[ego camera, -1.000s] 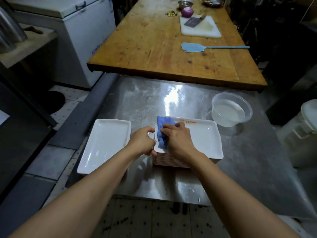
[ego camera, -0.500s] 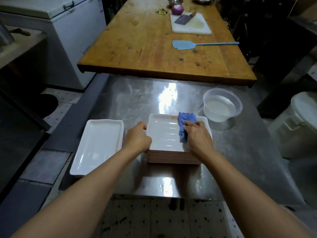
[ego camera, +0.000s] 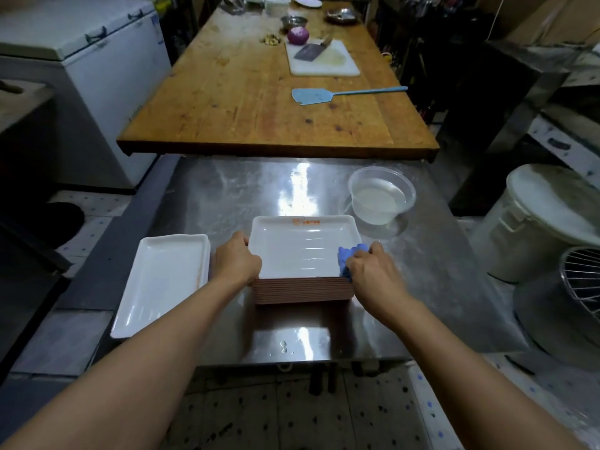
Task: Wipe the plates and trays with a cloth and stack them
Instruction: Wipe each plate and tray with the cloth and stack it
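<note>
A stack of several rectangular trays (ego camera: 302, 289) stands on the steel table (ego camera: 227, 196). Its top tray (ego camera: 302, 248) is white with an orange mark on the far rim. My left hand (ego camera: 235, 264) grips the left edge of that top tray. My right hand (ego camera: 373, 271) holds a blue cloth (ego camera: 349, 254) against the tray's right near corner. To the left of the stack lies a long white tray (ego camera: 162, 280), apart from it, overhanging the table's left edge.
A clear plastic bowl of water (ego camera: 381, 196) sits behind and right of the stack. Beyond is a wooden table (ego camera: 243, 102) with a blue spatula (ego camera: 328, 95), a cutting board (ego camera: 324, 60) and an onion. A white bucket (ego camera: 545, 222) and a wire rack (ego camera: 581, 284) stand on the right.
My right hand has swept the blue cloth from the top tray's left part across to its right near corner. My left hand stays at the tray's left edge.
</note>
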`<action>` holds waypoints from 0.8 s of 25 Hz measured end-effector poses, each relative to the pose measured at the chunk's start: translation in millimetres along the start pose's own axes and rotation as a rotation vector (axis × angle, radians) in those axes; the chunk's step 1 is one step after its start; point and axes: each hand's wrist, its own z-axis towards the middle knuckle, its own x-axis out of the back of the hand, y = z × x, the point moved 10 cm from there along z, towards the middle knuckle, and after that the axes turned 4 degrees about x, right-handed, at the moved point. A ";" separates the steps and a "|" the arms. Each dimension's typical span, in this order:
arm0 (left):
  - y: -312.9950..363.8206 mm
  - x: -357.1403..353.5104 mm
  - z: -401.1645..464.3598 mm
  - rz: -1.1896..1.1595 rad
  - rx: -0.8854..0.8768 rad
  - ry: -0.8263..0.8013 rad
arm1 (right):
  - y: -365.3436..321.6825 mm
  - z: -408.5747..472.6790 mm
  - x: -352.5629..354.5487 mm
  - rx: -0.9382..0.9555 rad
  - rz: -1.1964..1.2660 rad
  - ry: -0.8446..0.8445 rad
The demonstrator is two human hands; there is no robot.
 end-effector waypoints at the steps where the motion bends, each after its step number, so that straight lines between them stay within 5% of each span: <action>1: 2.1 1.6 -1.7 0.020 -0.008 0.007 | 0.5 -2.1 2.1 0.005 0.014 0.003; 6: 19.9 13.6 -26.0 0.249 -0.085 0.144 | 38.2 -22.1 22.6 -0.222 0.383 0.163; 11: 79.5 -21.7 -71.2 0.361 -0.591 0.136 | 70.9 -35.1 23.1 -0.423 0.702 0.311; 20: 107.6 -25.5 -101.0 0.490 -0.851 0.225 | 84.5 -63.4 14.1 -0.555 0.850 0.422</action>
